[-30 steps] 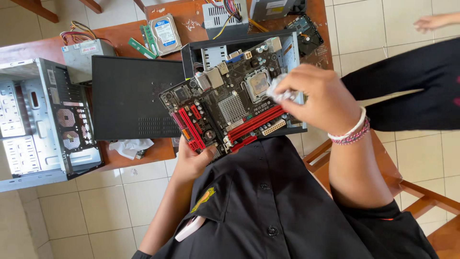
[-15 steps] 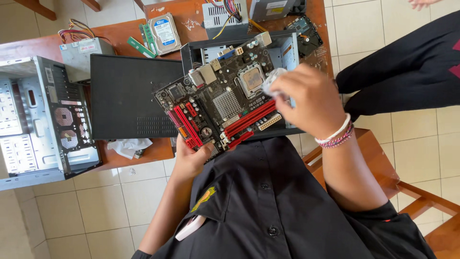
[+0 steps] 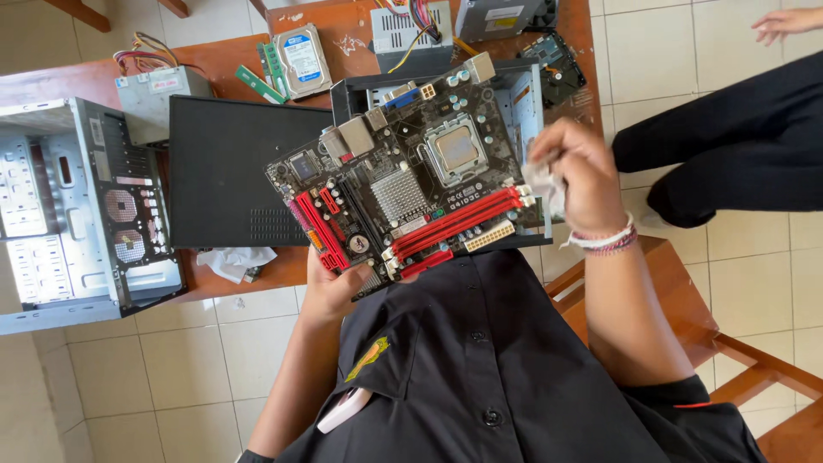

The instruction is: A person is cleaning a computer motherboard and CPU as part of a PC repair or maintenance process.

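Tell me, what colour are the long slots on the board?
The long memory slots on the motherboard are red, seen in the head view.

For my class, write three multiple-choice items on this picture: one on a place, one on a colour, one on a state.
1. Where does the crumpled white tissue lie?
A. on the motherboard
B. on the table edge beside the black panel
C. on the floor tiles

2. What colour are the long memory slots on the motherboard?
A. red
B. blue
C. yellow

3. How is the motherboard held?
A. flat on the table
B. inside the open metal case
C. lifted, gripped at its near corner by the left hand

Answers: B, it lies by the black panel; A, the slots show red; C, the left hand grips it while the right hand holds a white cloth.
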